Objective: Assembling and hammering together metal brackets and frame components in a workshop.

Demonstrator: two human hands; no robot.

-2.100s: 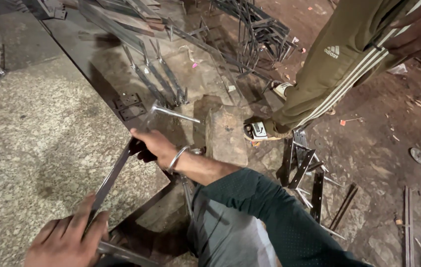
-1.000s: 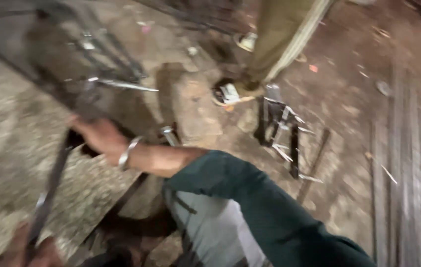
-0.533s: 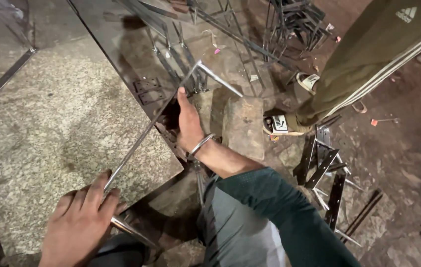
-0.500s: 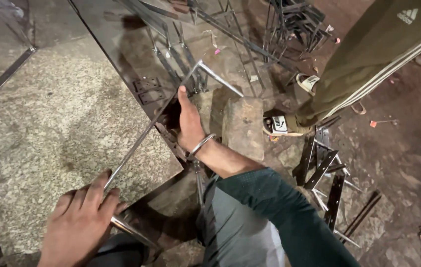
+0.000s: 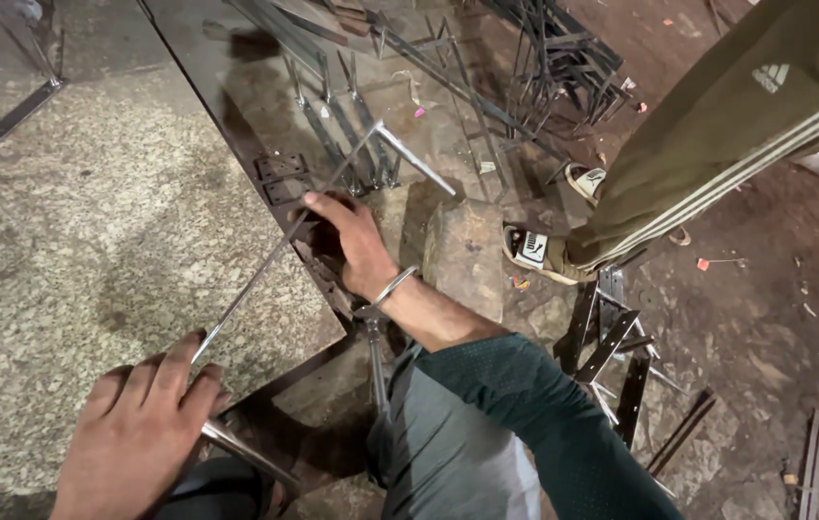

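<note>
**Both hands on the bent metal bar at the stone edge**

Clearly the work is mid-way: a thin metal bar (image 5: 274, 255) lies slanted across the corner of the speckled stone surface (image 5: 72, 241), and both hands are on it. The left hand (image 5: 144, 433), at 7 o'clock in the view, is pressed down with fingers closed over the bar's near end, where a short bent leg (image 5: 246, 453) turns off toward 4 o'clock. The right hand (image 5: 347, 241), near the centre, is curled around the bar at the surface's dark metal edge (image 5: 265, 164), a bangle (image 5: 392, 286) on its wrist. Beyond that hand the bar runs on toward 1 o'clock and ends in a second bent leg (image 5: 414, 159), which hangs over the floor.

So two bends look already made; whether more are due I cannot tell. The piece is not yet set aside.

At 12 o'clock a heap of similar bent rods (image 5: 544, 67) lies on the dirt floor, suggesting finished pieces. Another person's leg in olive striped trousers (image 5: 717, 144) stands at 2 o'clock, one sandalled foot (image 5: 534, 250) beside a stone block (image 5: 467, 255).
</note>
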